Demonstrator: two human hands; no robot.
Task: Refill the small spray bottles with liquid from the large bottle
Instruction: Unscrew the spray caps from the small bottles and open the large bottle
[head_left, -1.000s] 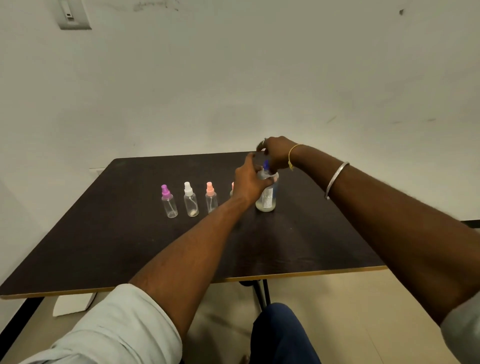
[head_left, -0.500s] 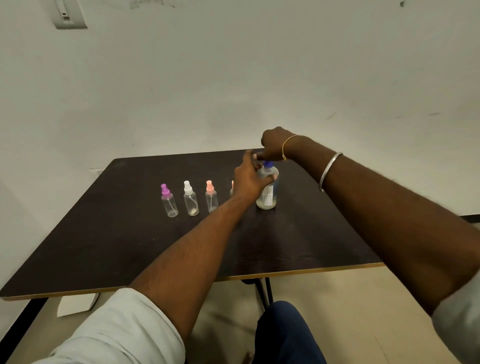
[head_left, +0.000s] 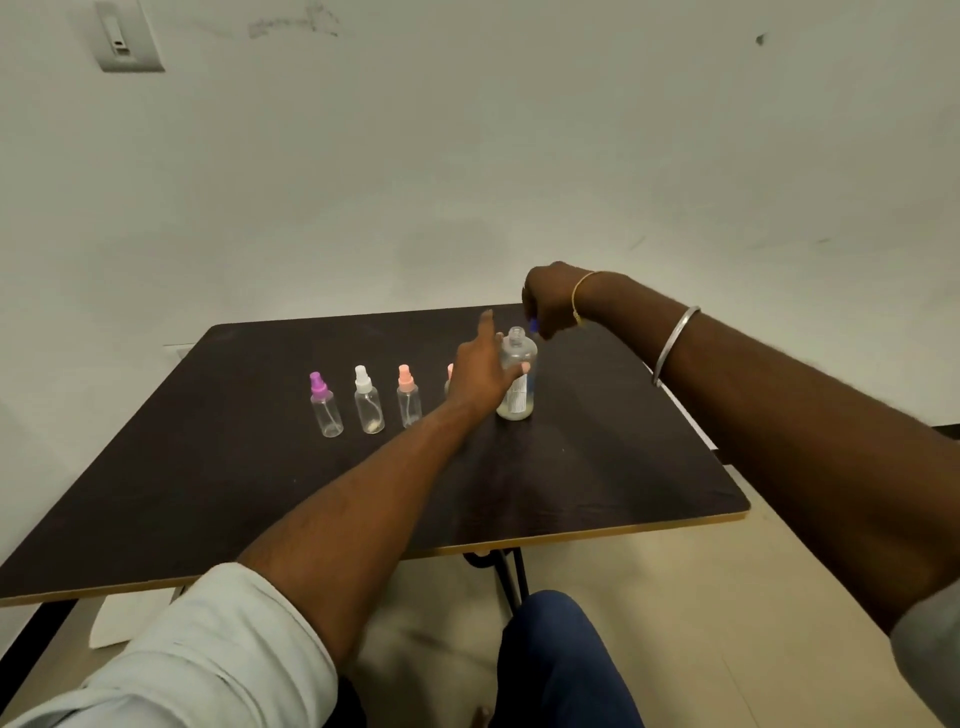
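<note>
— Where is the large bottle (head_left: 515, 379) found, and how is its long axis set?
— It is stood upright on the table (head_left: 597, 457), past the middle. Its neck is uppermost and uncapped, and a little pale liquid is seen at its base.
— By what is it held?
— Its body is gripped from nine o'clock by the left hand (head_left: 480, 374), with the thumb wrapped round the front and the forefinger left straight. The right hand (head_left: 553, 299) is held just off the neck at one o'clock, and a blue cap (head_left: 533, 326) appears to be pinched in its curled fingers.
— And the small spray bottles?
— They are ranged in a row toward nine o'clock, all capped: the purple-topped bottle (head_left: 324, 405), the white-topped bottle (head_left: 368, 402) and the pink-topped bottle (head_left: 408, 397). A fourth bottle (head_left: 450, 376) is half hidden behind the left hand. The row is lain nearer by the left hand, so a tilt toward nine o'clock is judged to be needed once a sprayer is unscrewed.
</note>
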